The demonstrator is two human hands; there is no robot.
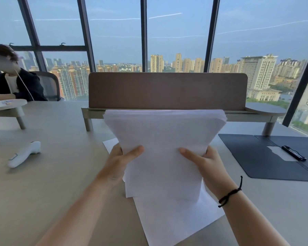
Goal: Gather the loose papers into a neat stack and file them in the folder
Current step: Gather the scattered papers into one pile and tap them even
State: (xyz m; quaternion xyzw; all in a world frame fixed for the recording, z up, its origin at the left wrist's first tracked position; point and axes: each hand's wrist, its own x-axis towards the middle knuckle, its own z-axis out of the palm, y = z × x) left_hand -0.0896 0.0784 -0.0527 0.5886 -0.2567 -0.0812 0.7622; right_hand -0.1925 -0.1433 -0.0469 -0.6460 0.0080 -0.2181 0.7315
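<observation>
Squaring step. Your left hand (pixel 121 160) and right hand (pixel 205 161) each grip a side of the stack (pixel 164 139), upright mid-table. Loose sheet (pixel 176 219) beneath: collect it next. Folder (pixel 252 155) open at right edge.

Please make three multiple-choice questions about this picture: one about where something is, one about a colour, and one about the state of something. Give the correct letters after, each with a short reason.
1. Where does the folder lie?
A. right of the held papers
B. left of the held papers
C. on the shelf

2. What colour is the cord on the right wrist?
A. white
B. black
C. red

3. What state is the paper stack in?
A. flat inside the folder
B. held up on edge by both hands
C. scattered on the floor

Answers: 1 A, it lies open on the table at the right, with a pen on it. 2 B, the wrist cord is black. 3 B, the left hand and right hand grip its sides, with some sheets lying beneath.
</observation>
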